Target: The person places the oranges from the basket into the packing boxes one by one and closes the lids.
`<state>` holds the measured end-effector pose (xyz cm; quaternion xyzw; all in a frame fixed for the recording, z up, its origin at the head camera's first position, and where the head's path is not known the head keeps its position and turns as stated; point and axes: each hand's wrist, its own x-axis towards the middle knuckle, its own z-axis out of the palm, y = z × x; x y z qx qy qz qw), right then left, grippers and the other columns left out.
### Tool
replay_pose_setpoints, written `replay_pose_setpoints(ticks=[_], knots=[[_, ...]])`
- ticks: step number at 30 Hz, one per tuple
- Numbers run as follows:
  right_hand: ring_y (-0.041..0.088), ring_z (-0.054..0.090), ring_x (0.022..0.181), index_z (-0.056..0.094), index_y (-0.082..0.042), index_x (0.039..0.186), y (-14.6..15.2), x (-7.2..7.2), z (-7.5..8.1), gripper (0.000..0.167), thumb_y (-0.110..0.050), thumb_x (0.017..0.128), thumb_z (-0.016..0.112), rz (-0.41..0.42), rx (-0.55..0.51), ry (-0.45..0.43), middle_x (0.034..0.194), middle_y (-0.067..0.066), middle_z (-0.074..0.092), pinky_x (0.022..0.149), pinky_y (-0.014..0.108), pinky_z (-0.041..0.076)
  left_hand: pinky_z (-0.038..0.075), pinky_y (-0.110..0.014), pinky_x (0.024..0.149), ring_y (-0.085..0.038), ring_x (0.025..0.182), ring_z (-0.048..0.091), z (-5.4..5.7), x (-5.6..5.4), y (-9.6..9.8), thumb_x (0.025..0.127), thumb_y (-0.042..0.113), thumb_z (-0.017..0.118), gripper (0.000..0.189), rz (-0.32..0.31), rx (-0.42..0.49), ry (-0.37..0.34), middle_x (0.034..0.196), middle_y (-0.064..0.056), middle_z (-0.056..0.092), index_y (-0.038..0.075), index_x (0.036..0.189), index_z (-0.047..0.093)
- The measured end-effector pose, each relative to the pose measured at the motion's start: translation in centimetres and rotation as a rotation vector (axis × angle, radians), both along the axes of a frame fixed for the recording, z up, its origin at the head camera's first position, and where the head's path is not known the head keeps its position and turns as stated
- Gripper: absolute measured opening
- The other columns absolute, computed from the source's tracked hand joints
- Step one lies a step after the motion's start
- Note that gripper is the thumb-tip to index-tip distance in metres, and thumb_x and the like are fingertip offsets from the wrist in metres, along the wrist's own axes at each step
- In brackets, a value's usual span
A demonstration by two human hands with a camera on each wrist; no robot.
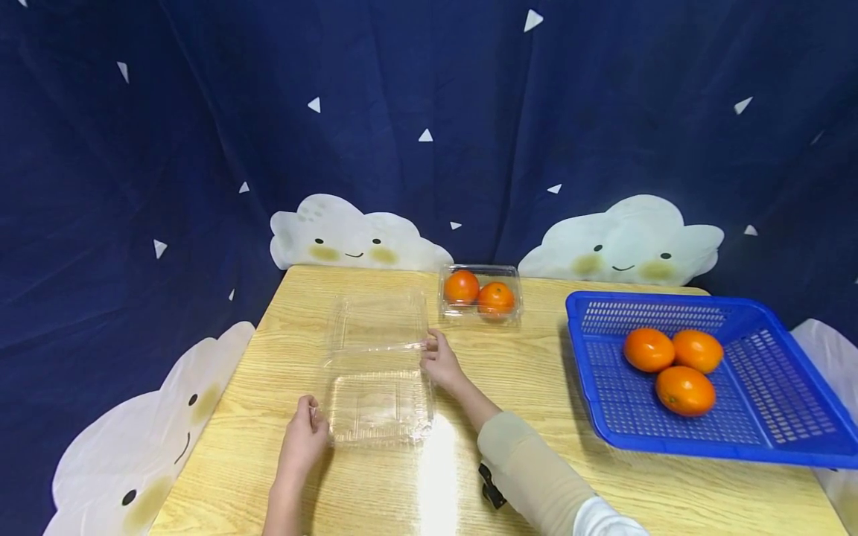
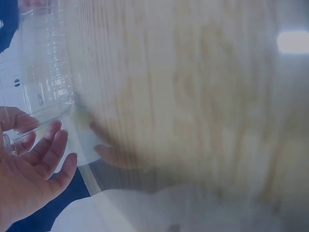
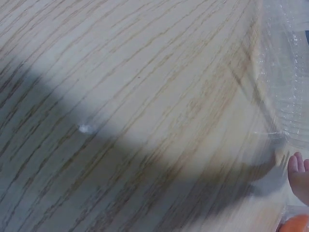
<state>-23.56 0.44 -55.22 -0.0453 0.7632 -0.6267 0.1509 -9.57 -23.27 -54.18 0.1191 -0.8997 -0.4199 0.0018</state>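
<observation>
An unfolded clear plastic clamshell box, its lid laid back on the far side, is between my two hands in the head view. My left hand pinches the near left edge of the base. In the left wrist view the left thumb and index finger meet on the clear rim, the other fingers spread loosely. My right hand holds the right edge close to the fold between base and lid. Only some right fingers show at the right wrist view's edge, beside the ribbed plastic.
Behind the right hand stands a closed clear box with two orange fruits inside. On the right, a blue plastic basket contains three more orange fruits. A small black object lies by the right sleeve on the wooden table.
</observation>
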Motion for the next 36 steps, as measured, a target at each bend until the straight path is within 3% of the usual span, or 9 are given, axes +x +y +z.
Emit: replay_pose_setpoints(ticks=[8, 14, 16, 26, 31, 36], knots=[[0.035, 0.048, 0.113, 0.025, -0.005, 0.140, 0.3, 0.0, -0.3, 0.068, 0.011, 0.077, 0.047, -0.038, 0.019, 0.044, 0.131, 0.024, 0.037, 0.086, 0.041, 0.046, 0.036, -0.025, 0.047, -0.012, 0.055, 0.040, -0.2, -0.2, 0.4, 0.083, -0.001, 0.046, 0.030, 0.010, 0.008, 0.024, 0.068, -0.004, 0.043, -0.005, 0.113, 0.040], [0.036, 0.046, 0.115, 0.023, -0.007, 0.142, 1.0, 0.1, -0.4, 0.068, 0.009, 0.080, 0.046, -0.006, 0.034, 0.090, 0.136, 0.023, 0.033, 0.088, 0.043, 0.045, 0.037, -0.027, 0.050, -0.013, 0.059, 0.043, -0.3, -0.3, 0.6, 0.082, -0.003, 0.047, 0.030, 0.006, -0.001, 0.043, 0.073, -0.006, 0.048, -0.005, 0.111, 0.040], [0.038, 0.045, 0.116, 0.021, -0.006, 0.142, 1.2, 0.6, 0.6, 0.068, 0.010, 0.081, 0.046, 0.013, 0.031, 0.103, 0.137, 0.025, 0.032, 0.089, 0.046, 0.044, 0.037, -0.027, 0.050, -0.013, 0.058, 0.042, -0.4, -0.4, 0.7, 0.081, -0.003, 0.047, 0.030, 0.006, -0.004, 0.049, 0.072, -0.006, 0.047, -0.005, 0.110, 0.040], [0.041, 0.043, 0.116, 0.021, 0.000, 0.140, 2.0, 1.1, 1.4, 0.068, 0.014, 0.078, 0.045, 0.017, 0.005, 0.186, 0.136, 0.027, 0.034, 0.094, 0.050, 0.038, 0.035, -0.025, 0.048, -0.012, 0.055, 0.037, -0.5, -0.7, 1.1, 0.081, -0.004, 0.047, 0.032, -0.008, -0.005, 0.059, 0.066, -0.002, 0.040, -0.005, 0.112, 0.040], [0.033, 0.047, 0.114, 0.020, -0.005, 0.141, 2.4, 0.2, -0.6, 0.071, 0.012, 0.078, 0.048, -0.012, 0.051, 0.226, 0.136, 0.018, 0.037, 0.092, 0.042, 0.041, 0.035, -0.026, 0.050, -0.012, 0.057, 0.039, -0.6, -0.9, 1.6, 0.080, -0.003, 0.047, 0.030, -0.014, -0.020, 0.083, 0.069, -0.003, 0.042, -0.004, 0.109, 0.041], [0.031, 0.048, 0.113, 0.022, -0.005, 0.140, 2.7, 0.1, -1.1, 0.070, 0.012, 0.077, 0.048, -0.035, 0.044, 0.255, 0.135, 0.015, 0.039, 0.090, 0.043, 0.042, 0.034, -0.027, 0.051, -0.013, 0.057, 0.038, -0.6, -1.1, 1.9, 0.079, -0.003, 0.048, 0.029, -0.012, -0.022, 0.089, 0.069, -0.002, 0.043, -0.003, 0.108, 0.043]])
